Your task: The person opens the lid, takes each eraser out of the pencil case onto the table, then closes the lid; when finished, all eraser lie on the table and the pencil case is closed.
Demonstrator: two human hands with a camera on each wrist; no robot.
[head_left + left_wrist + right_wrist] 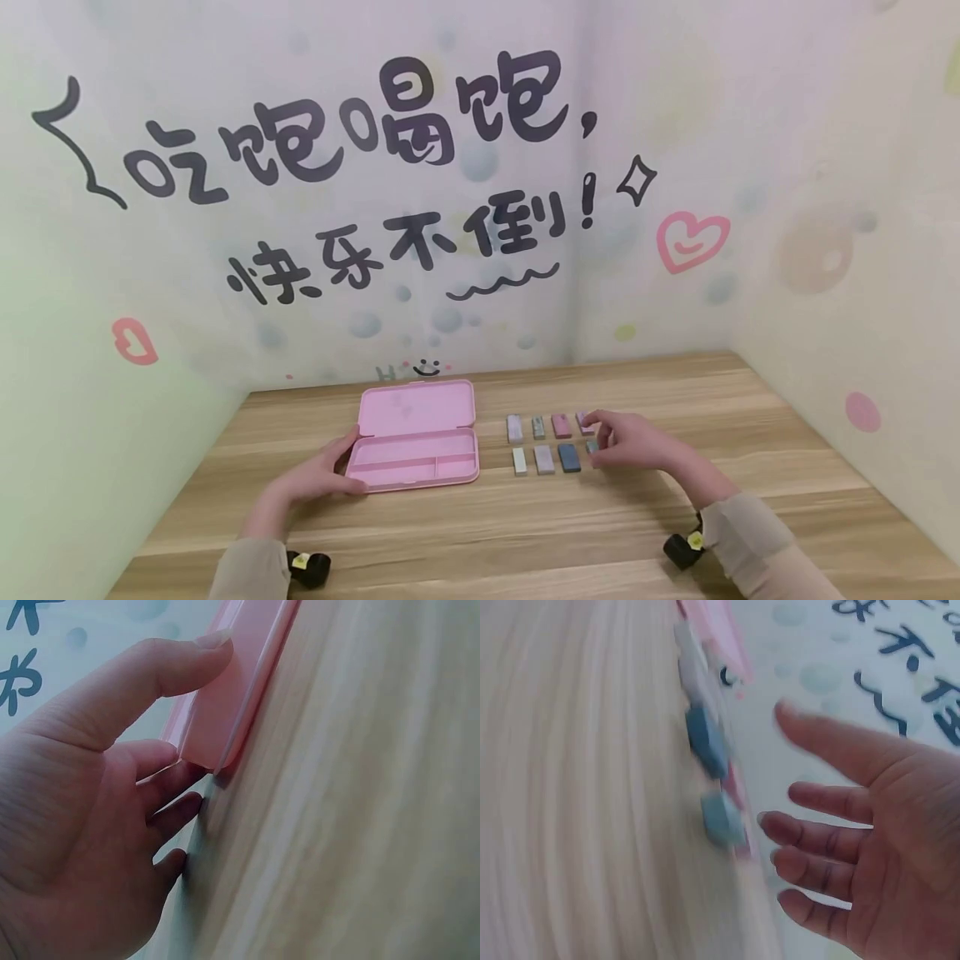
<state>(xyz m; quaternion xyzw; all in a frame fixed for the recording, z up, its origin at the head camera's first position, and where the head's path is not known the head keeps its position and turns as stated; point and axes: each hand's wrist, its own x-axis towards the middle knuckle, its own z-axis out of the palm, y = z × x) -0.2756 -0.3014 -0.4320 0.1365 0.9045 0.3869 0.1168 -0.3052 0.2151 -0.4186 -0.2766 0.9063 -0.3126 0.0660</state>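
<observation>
An open pink pencil case lies on the table, its lid folded back and its divided tray toward me. My left hand holds the case's left end; the thumb rests on its front wall, the fingers behind that end. My right hand hovers at the right end of two rows of small rectangular blocks, fingers spread and holding nothing. Closest to it are a teal block and a mauve block, partly hidden by the fingers. A dark blue block and a rose block lie just left.
Farther left in the rows are lilac, white, pale and grey-green blocks. Walls with printed lettering bound the wooden table at the back and sides. A black wrist camera sits below each hand.
</observation>
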